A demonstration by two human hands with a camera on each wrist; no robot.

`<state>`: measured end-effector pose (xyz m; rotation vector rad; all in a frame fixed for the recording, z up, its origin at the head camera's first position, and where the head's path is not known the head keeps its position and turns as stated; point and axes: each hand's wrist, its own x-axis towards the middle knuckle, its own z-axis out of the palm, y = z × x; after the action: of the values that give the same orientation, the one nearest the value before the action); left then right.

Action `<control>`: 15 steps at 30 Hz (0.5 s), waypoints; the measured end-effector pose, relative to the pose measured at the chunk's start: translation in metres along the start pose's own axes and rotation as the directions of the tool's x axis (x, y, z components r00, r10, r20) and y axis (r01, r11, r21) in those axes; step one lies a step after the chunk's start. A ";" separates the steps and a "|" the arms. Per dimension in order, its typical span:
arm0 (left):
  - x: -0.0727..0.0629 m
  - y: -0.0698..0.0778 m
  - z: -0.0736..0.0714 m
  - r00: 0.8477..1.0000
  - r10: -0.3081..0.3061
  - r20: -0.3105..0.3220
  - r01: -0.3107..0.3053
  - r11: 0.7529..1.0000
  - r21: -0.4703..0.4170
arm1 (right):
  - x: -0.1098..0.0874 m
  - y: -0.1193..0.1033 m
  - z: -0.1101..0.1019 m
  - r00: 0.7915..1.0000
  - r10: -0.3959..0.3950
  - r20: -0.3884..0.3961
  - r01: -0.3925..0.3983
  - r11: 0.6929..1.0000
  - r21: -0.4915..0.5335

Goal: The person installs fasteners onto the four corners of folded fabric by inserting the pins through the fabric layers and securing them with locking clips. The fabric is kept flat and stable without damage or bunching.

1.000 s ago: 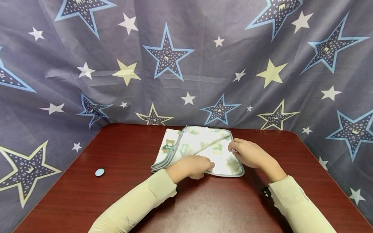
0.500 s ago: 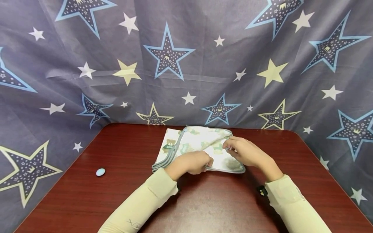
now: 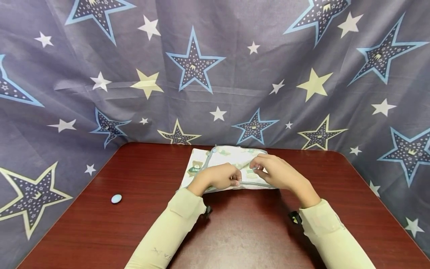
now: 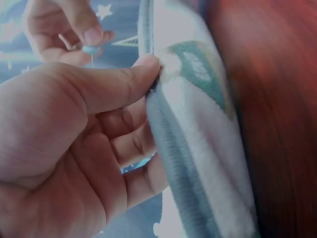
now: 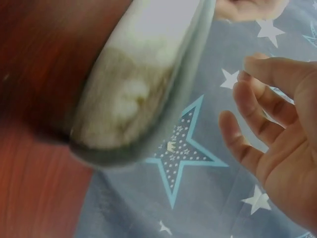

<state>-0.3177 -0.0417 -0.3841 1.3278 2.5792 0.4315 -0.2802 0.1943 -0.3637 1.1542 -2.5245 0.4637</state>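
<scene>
A folded white cloth (image 3: pixel 246 160) with bear prints and a grey-green border lies at the far middle of the table. My left hand (image 3: pixel 220 176) pinches its near border between thumb and fingers, raising that edge, as the left wrist view shows closely. To the right, my right hand (image 3: pixel 277 171) hovers over the cloth, thumb and fingertips together. Between them is a pin (image 4: pixel 91 50) with a round light-blue head, its thin needle pointing toward my left thumb. In the right wrist view a corner of the cloth (image 5: pixel 156 42) hangs blurred beside the right hand.
A light-blue round disc (image 3: pixel 116 198) lies on the left part of the dark red table (image 3: pixel 84 224). Another light-blue round head (image 3: pixel 214 150) shows at the cloth's back left corner. A star-patterned curtain (image 3: pixel 221 37) hangs behind the table.
The near edge of the cloth has come up off the table in my left hand. My right hand has moved left with the pin, closer to my left hand.
</scene>
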 end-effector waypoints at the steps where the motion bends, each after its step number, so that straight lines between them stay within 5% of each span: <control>1: 0.000 -0.002 -0.001 1.000 -0.004 -0.008 0.004 1.000 -0.013 | 0.001 -0.002 0.000 1.000 -0.001 0.001 0.001 1.000 0.001; 15: -0.005 -0.016 -0.013 0.985 -0.078 -0.153 0.057 0.989 -0.139 | 0.010 -0.016 0.003 0.997 -0.062 0.043 0.062 0.998 0.003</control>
<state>-0.3309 -0.0566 -0.3774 1.2018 2.6578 0.7108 -0.2741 0.1764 -0.3602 1.2521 -2.5166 0.4295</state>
